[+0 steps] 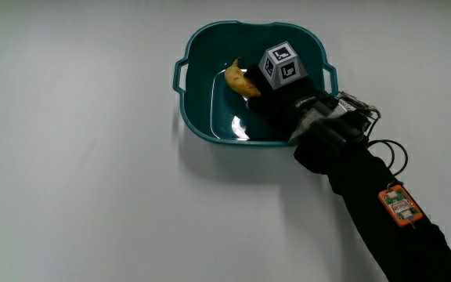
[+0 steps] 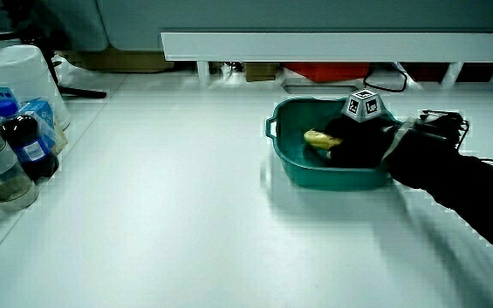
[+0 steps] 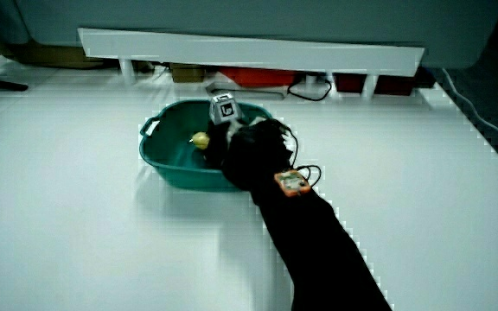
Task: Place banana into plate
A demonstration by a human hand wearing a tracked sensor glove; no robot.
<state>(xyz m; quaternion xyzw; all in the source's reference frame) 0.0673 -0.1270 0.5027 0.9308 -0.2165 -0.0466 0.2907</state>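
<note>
Item: banana (image 1: pixel 240 80), yellow, lying inside the teal basin (image 1: pixel 198 110) that serves as the plate, near the worktop's (image 1: pixel 77 157) middle.

Item: hand (image 1: pixel 276 94), gloved, reaching into the basin over the rim nearer the person, touching or just beside the banana. We cannot tell whether its fingers grip the fruit or have let go; the glove hides them.

Item: bottles (image 2: pixel 11 145), at the worktop's edge, well apart.

Risk, as we judge it: if the fingers cling while withdrawing, the banana may lift out again or the light basin may slide.
</note>
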